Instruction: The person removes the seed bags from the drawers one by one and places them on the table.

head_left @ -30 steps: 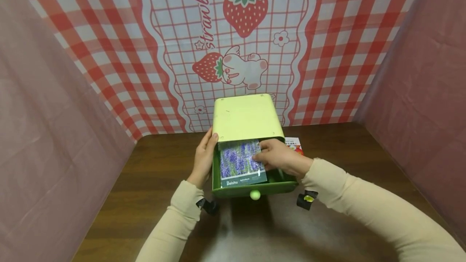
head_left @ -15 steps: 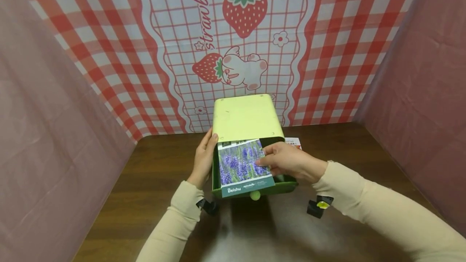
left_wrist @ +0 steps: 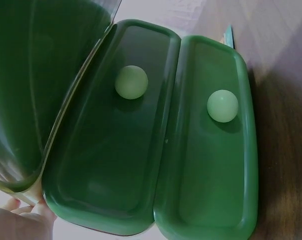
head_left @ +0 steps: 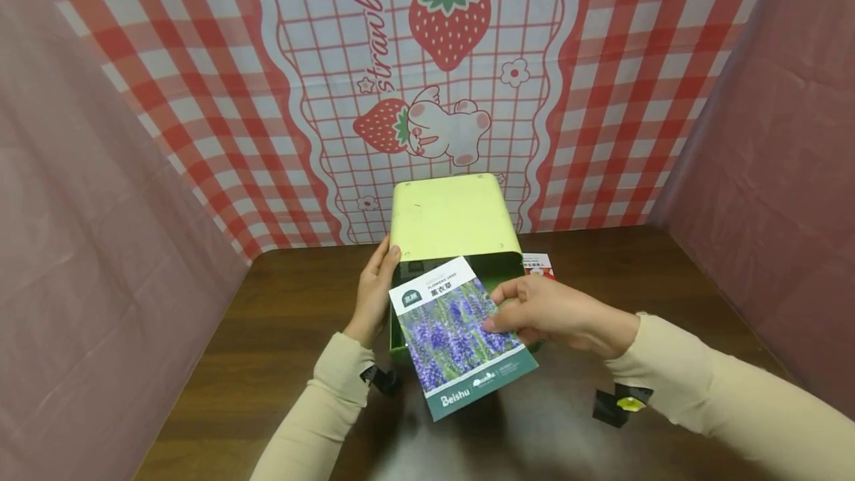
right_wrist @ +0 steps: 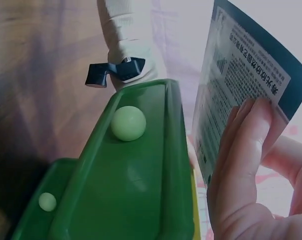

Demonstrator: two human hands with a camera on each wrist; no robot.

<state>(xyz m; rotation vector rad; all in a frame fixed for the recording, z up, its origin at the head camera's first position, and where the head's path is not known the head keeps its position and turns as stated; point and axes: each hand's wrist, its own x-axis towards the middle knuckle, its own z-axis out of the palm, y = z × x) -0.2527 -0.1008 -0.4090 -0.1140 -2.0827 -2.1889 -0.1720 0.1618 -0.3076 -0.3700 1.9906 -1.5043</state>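
My right hand [head_left: 568, 316] pinches the right edge of a flower seed packet [head_left: 461, 329], thumb on its purple flower picture. The packet tilts over the front of a pale yellow-green drawer cabinet [head_left: 454, 217] and hides most of its open drawer. In the right wrist view, the printed back of the packet [right_wrist: 231, 65] lies against my fingers [right_wrist: 241, 145]. My left hand [head_left: 371, 292] rests along the cabinet's left side, with its thumb at the front top corner. In the left wrist view, two closed dark green drawer fronts [left_wrist: 103, 165] carry round pale knobs.
Another seed packet [head_left: 539, 264], with a red picture, lies on the brown wooden table [head_left: 267, 362] just right of the cabinet. A strawberry-print cloth [head_left: 467, 43] hangs directly behind. Pink curtains [head_left: 768, 132] flank both sides.
My right hand has lifted the purple-flower seed packet out of the open drawer, bringing it toward me and turning it at an angle. My left hand has stayed on the cabinet's side.
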